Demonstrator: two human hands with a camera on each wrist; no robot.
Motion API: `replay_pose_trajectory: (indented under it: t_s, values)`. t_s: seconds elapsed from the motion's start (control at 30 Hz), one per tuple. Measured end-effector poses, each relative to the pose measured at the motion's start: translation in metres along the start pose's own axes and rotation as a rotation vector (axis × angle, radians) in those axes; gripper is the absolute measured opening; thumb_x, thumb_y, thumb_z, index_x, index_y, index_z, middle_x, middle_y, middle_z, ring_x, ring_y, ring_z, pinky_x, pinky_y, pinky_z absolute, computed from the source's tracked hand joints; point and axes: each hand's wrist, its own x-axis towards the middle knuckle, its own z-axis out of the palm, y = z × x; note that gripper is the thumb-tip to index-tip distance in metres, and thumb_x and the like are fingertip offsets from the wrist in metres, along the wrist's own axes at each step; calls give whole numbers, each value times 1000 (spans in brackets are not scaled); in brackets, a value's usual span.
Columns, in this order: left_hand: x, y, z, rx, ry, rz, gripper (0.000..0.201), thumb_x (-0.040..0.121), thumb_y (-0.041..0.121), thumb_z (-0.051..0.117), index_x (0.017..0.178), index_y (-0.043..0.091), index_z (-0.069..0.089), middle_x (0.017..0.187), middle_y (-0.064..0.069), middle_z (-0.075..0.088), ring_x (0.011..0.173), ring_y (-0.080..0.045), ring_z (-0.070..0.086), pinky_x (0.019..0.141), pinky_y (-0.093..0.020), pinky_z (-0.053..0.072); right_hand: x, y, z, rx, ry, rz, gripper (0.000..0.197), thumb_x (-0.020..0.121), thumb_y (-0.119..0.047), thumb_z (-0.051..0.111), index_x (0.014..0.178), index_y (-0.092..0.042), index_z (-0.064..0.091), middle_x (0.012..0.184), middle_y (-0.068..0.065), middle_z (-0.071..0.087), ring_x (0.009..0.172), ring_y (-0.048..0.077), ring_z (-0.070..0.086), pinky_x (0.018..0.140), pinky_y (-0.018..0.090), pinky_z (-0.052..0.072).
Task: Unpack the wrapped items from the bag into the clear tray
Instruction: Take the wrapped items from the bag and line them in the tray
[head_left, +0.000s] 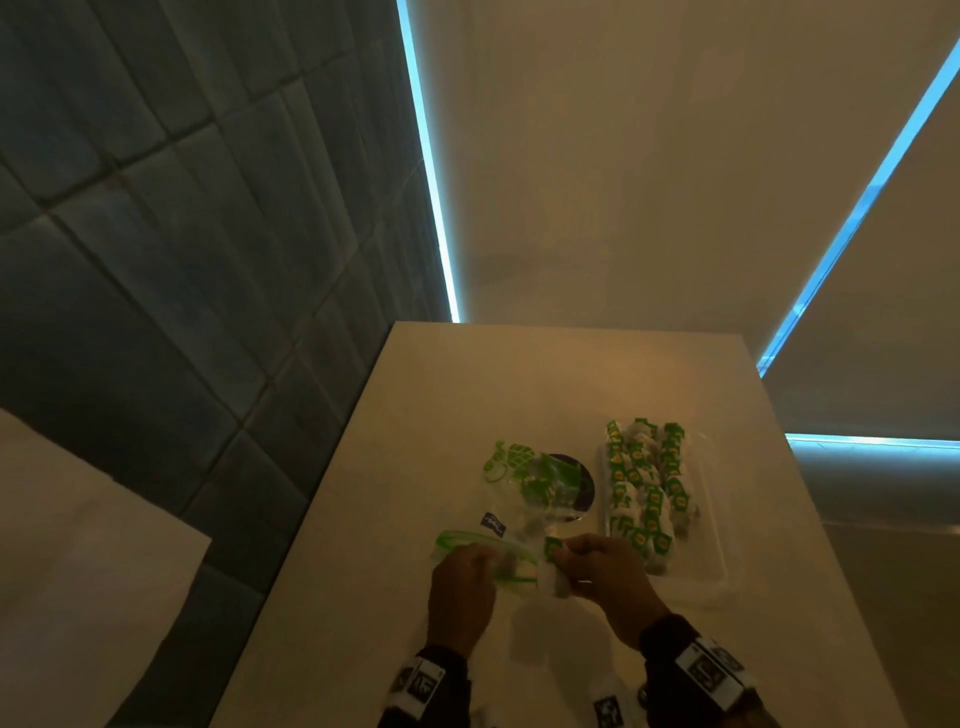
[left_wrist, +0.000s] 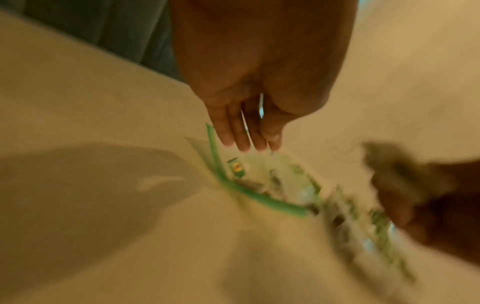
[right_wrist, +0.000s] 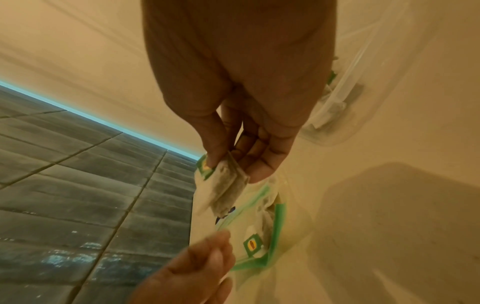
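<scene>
A clear zip bag (head_left: 524, 499) with a green seal lies on the pale table (head_left: 467, 389), a few tagged tea bags still inside it (right_wrist: 253, 245). My left hand (head_left: 462, 577) rests on the bag's mouth with straight fingers (left_wrist: 241, 142) by the green seal (left_wrist: 259, 197). Just right of the mouth, my right hand (head_left: 592, 566) pinches a small bunch of tea bags (right_wrist: 226, 185) between thumb and fingers. To the right stands the clear tray (head_left: 711, 519), with several green-tagged tea bags (head_left: 644, 493) in rows.
A dark round spot (head_left: 584, 486) shows in the table under the bag's far end. The table's left edge drops to a dark tiled floor (head_left: 156, 260). Another pale surface (head_left: 78, 571) is at the lower left. A wall rises behind the table.
</scene>
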Motion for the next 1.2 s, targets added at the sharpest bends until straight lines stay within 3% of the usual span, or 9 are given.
replay_pose_trajectory:
  t_s: [0.13, 0.4, 0.6, 0.7, 0.77, 0.83, 0.9, 0.97, 1.2]
  values:
    - [-1, -28, 7, 382, -153, 30, 61, 83, 4, 41, 140, 25, 42, 151, 3, 33, 139, -14, 32, 112, -26, 31, 2, 0, -11, 4, 19, 24, 9, 88, 0, 64, 79, 2, 63, 78, 12, 64, 72, 23, 64, 56, 27, 53]
    - [7, -22, 23, 590, -188, 56, 51, 99, 27, 32, 149, 26, 25, 155, 0, 28, 142, -17, 28, 112, -29, 30, -1, 2, -13, 7, 7, 55, 8, 88, -1, 65, 79, 1, 64, 79, 12, 66, 76, 23, 66, 63, 32, 55]
    - [15, -19, 33, 464, -175, -6, 39, 97, 35, 35, 129, 25, 57, 136, 1, 53, 129, -18, 46, 108, -29, 35, -3, 7, -14, -45, -6, 52, 13, 86, -3, 68, 74, 0, 65, 79, 14, 66, 76, 27, 66, 68, 38, 57]
    - [15, -12, 32, 322, -66, 5, 23, 92, 19, 50, 80, 20, 70, 89, 1, 65, 87, -20, 59, 78, -29, 45, -1, 6, -20, -59, -31, 60, 14, 86, -4, 68, 72, -3, 65, 76, 13, 65, 74, 26, 65, 67, 36, 56]
    - [16, -9, 31, 197, 11, -8, 39, 86, 8, 54, 51, 25, 47, 61, 5, 48, 63, -19, 48, 63, -29, 36, -1, 5, -23, -62, -66, 54, 17, 86, -3, 67, 70, -5, 65, 75, 11, 63, 73, 25, 62, 68, 36, 56]
    - [15, -4, 29, 152, 3, -35, 39, 85, 7, 57, 55, 28, 45, 67, 4, 47, 69, -21, 51, 65, -27, 36, 0, 5, -25, -45, -98, 50, 17, 87, -2, 66, 70, -6, 65, 76, 11, 62, 76, 26, 61, 69, 36, 56]
    - [12, 1, 26, 237, -45, -46, 9, 85, 14, 60, 87, 21, 64, 98, -6, 56, 97, -26, 57, 82, -30, 45, 0, 4, -25, -43, -110, 47, 19, 87, -2, 66, 69, -7, 65, 76, 10, 62, 77, 26, 60, 67, 34, 55]
    - [13, -5, 30, 298, -106, -80, 33, 85, 18, 60, 117, 13, 59, 121, -11, 52, 118, -29, 50, 100, -36, 42, 0, 3, -23, -51, -118, 45, 23, 87, -2, 65, 66, -9, 65, 75, 10, 62, 75, 24, 61, 65, 32, 54]
    - [11, 1, 31, 161, -20, -73, 15, 85, 8, 58, 87, 6, 73, 90, -12, 70, 91, -30, 64, 80, -35, 48, 3, 1, -24, -137, -165, 13, 21, 85, -1, 68, 65, -8, 63, 68, 5, 60, 69, 19, 60, 66, 31, 53]
